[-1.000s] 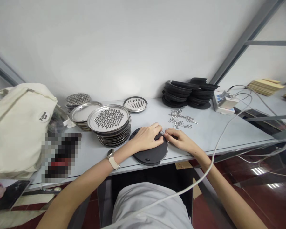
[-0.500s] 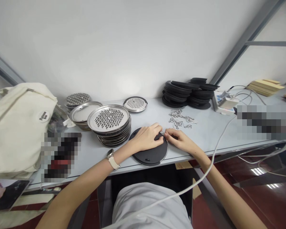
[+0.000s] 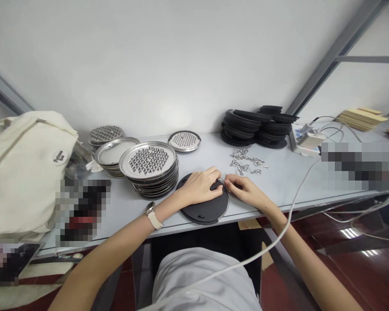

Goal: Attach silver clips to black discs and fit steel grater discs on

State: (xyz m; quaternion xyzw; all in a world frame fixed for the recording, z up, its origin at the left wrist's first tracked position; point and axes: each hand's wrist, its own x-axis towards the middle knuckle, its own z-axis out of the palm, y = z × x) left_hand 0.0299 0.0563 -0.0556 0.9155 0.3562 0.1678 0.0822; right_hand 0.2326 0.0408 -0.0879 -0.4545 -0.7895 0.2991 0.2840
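Note:
A round black disc (image 3: 207, 211) with a thin shiny rim and small oval slots lies flat at the table's front edge. My left hand (image 3: 203, 185), a watch on its wrist, rests over the disc with thumb and fingers curled round its upper right part. Just beyond the thumb shows a small metal wire clip (image 3: 221, 181) at the disc's edge. My right hand (image 3: 244, 190) pinches the clip's outer end between thumb and forefinger; the fingertips partly hide it. Behind the right hand lies a loose pile of similar wire clips (image 3: 241, 168).
Stacked metal grater discs (image 3: 149, 162) stand left of the black disc, with another perforated disc (image 3: 184, 141) near the wall. Black rings (image 3: 243, 125) are piled at the back right beside a power strip (image 3: 306, 142). A white cable (image 3: 293, 207) hangs across my right forearm.
Both hands keep almost the same pose on the disc. The metal clip between them has turned slightly, and its loop shows a little more clearly.

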